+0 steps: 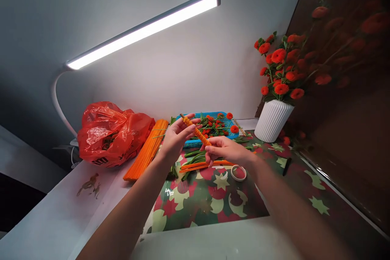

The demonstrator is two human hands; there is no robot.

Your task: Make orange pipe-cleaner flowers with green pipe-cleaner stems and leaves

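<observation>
Through the head camera I have both hands raised over the patterned mat [198, 207], with an orange coil [199, 134] held slantwise between them, clear of the surface [234, 241]. The left hand [176, 136] has its thumb and fingers closed about the upper part; the right hand [227, 150] has its fingers pinched on the lower end. I'd judge the winding well along: close turns cover most of the visible length, and only a short brown rod tip [181, 115] shows bare at the top. Whether the lower end is secured I cannot tell, since the right fingers hide it. Around this one piece, made-up orange flowers already lie in the blue basket [210, 113] and fill the white vase [272, 122]. Plenty looks unused: the thick orange bundle [149, 152] left of the mat, loose orange strips [191, 167] and green stems [198, 158] below the hands, with a white ring [239, 179] just beside the strips.
</observation>
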